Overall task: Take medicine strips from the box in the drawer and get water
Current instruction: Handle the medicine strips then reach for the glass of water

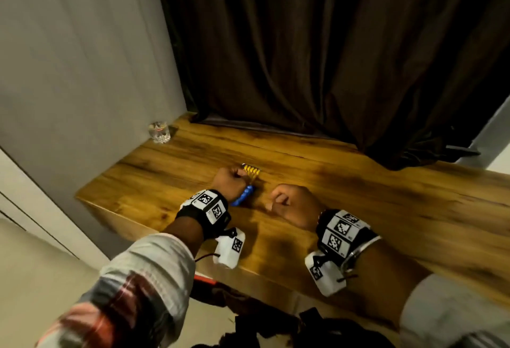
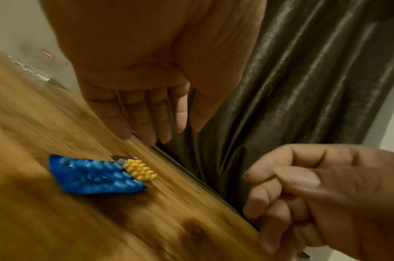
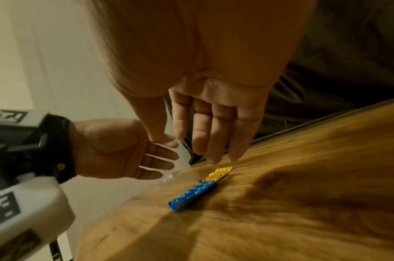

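Two medicine strips lie on the wooden table top (image 1: 372,182): a blue strip (image 1: 244,196) (image 2: 95,174) (image 3: 191,196) and a smaller strip of yellow pills (image 1: 252,172) (image 2: 140,170) (image 3: 218,174) at its far end. My left hand (image 1: 229,182) (image 2: 147,114) hovers just left of them, fingers relaxed and holding nothing. My right hand (image 1: 287,204) (image 3: 214,123) hangs to the right of the strips, loosely curled and empty. A clear glass (image 1: 160,132) stands at the far left corner by the wall. No box or drawer shows.
A dark curtain (image 1: 331,57) hangs along the table's back edge and drapes onto it at the right. A pale wall (image 1: 82,57) borders the left side. Dark items (image 1: 276,328) sit on the floor below the table's front edge.
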